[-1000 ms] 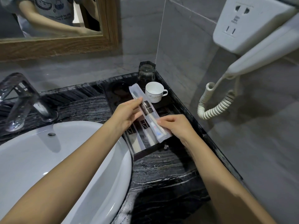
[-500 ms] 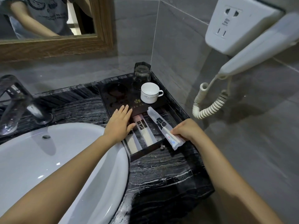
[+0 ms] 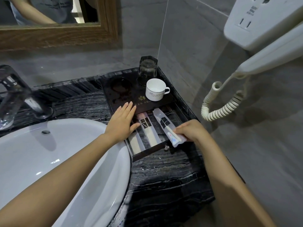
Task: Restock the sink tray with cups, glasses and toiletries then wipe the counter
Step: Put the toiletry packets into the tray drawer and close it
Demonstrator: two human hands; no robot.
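On the black tray (image 3: 180, 104), a white cup (image 3: 155, 91) bears script lettering too small to read, with a faceted dark glass (image 3: 147, 68) just behind it. Since a second ago the left hand (image 3: 122, 123) has let go of the clear toothbrush packet (image 3: 165, 125) and now lies flat, fingers spread, on the tray's left side. The right hand (image 3: 190, 131) pinches the packet's near end, lowered into the tray's right compartment beside a slim white sachet (image 3: 146, 128). Veined black marble counter (image 3: 164, 174) meets the glossy white basin (image 3: 49, 153).

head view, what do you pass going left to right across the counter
faucet → sink basin → left hand → white cup → right hand holding the toothbrush packet → coiled cord
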